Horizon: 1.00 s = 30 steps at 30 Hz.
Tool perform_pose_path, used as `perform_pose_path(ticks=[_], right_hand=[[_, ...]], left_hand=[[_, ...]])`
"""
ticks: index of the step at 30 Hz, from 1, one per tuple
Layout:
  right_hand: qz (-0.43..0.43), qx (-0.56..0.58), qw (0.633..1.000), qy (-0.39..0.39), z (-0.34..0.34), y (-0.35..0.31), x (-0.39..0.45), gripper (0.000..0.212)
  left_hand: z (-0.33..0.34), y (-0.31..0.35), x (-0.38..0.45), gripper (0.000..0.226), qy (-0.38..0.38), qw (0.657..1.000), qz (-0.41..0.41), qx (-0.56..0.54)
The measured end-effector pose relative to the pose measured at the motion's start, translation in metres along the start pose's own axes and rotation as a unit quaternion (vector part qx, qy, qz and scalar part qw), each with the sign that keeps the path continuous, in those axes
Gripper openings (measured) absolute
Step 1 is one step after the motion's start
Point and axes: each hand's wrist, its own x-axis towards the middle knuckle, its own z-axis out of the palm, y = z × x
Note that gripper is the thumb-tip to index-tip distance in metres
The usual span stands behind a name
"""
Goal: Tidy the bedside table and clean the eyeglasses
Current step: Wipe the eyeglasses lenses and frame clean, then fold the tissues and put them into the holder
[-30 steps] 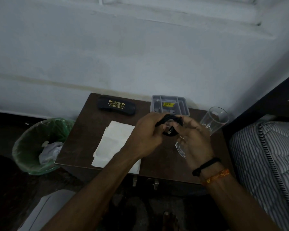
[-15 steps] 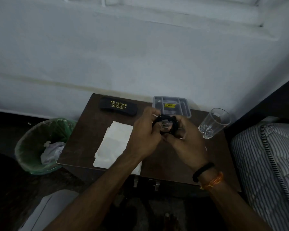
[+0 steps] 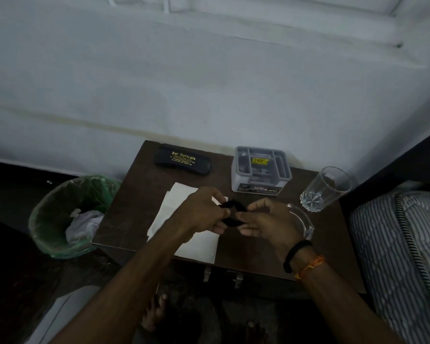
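Hands meet above the middle of the bedside table (image 3: 134, 194), and I read the posture as a two-point hold: the left hand (image 3: 204, 214) pinches one end of a small black object (image 3: 231, 209) and the right hand (image 3: 266, 219) pinches the other, both closed narrowly on it. I judge this object to be the eyeglasses, folded or being turned, but the light is dim and the shape is too dark to confirm; I cannot tell lens from frame. Holding it at both ends, clear of the tabletop, keeps the fingers off the middle and leaves it free for wiping. White paper napkins (image 3: 184, 219) lie flat directly beneath and to the left of the hands, within easy reach, which suits them as the wiping material. The black glasses case (image 3: 183, 162) lies closed at the far left edge of the table, well apart from the hands, so stowing comes later in my estimate. A grey organiser box (image 3: 261, 170) stands at the far centre, a drinking glass (image 3: 325, 189) stands upright to its right, and a clear glass dish (image 3: 303, 219) sits just beside the right hand, partly hidden by it. The dish and the drinking glass are the nearest obstacles to any rightward movement. A green-lined waste bin (image 3: 67, 214) stands on the floor left of the table; a striped mattress (image 3: 395, 244) lies to the right.
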Motion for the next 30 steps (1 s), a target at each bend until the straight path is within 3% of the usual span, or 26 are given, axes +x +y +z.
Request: perform_pose_path(ticks=[6,11,14,16,19,23,26,30], right_hand=[[-0.013,0.041,0.999,0.023,0.026,-0.001,0.022,0.021],[-0.028,0.051,0.996,0.074,0.054,0.002,0.048,0.02],[-0.022,0.06,0.993,0.1,0.071,0.001,0.062,0.02],[-0.02,0.053,0.992,0.116,0.08,0.001,0.071,0.021],[-0.025,0.057,0.988,0.142,0.091,0.0,0.081,0.022],[-0.033,0.078,0.985,0.151,0.1,-0.004,0.092,0.015],[-0.04,0.012,0.99,0.136,0.103,-0.003,0.097,0.02],[-0.105,-0.2,0.964,0.144,0.101,-0.005,0.082,0.029]], left_hand=[[-0.022,-0.011,0.004,0.037,0.105,0.981,0.066,0.146],[-0.06,-0.027,0.007,0.024,0.159,0.966,0.075,0.191],[-0.08,-0.045,0.011,0.014,0.159,0.947,0.062,0.273],[-0.087,-0.054,0.012,0.019,0.147,0.938,0.04,0.311],[-0.098,-0.062,0.008,0.034,0.147,0.936,0.018,0.32],[-0.111,-0.061,0.002,0.032,0.143,0.942,0.0,0.304],[-0.114,-0.061,0.0,0.026,0.127,0.947,-0.007,0.295],[-0.114,-0.06,0.008,0.016,0.106,0.961,-0.038,0.253]])
